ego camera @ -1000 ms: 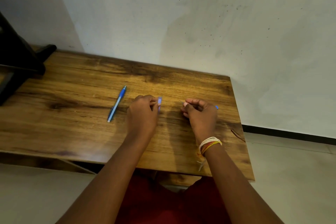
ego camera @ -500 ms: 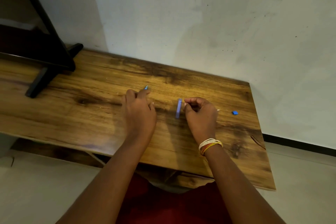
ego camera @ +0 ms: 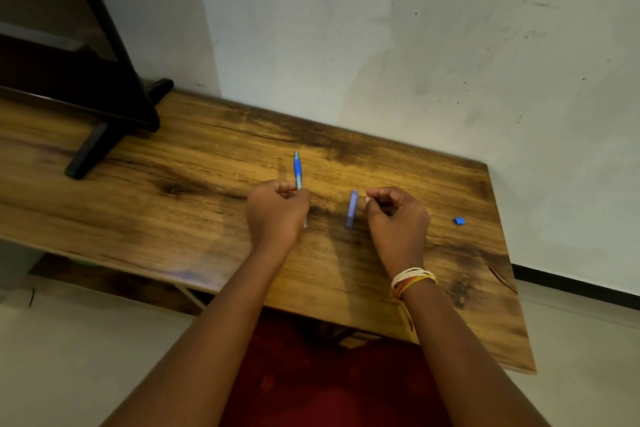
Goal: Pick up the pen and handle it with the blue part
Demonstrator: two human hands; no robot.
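My left hand (ego camera: 275, 215) grips a blue pen (ego camera: 297, 168) by its lower part, the blue end pointing away from me above the wooden table (ego camera: 156, 218). Fingers curled, my right hand (ego camera: 398, 222) pinches a thin pale stick between thumb and forefinger; most of it is hidden by the hand. Between the hands a small violet-blue oblong case (ego camera: 352, 208) lies on the table, just left of my right fingertips. A tiny blue piece (ego camera: 459, 220) lies to the right of my right hand.
A black stand with a flat foot (ego camera: 104, 135) occupies the table's far left. A pale wall (ego camera: 381, 45) runs right behind the table. The table's right edge is near the blue piece, and my red-clad lap is under its front edge.
My left hand put down the violet-blue case, reached left to the pen lying on the table and picked it up. My right hand kept its pinch. The view shifted left.
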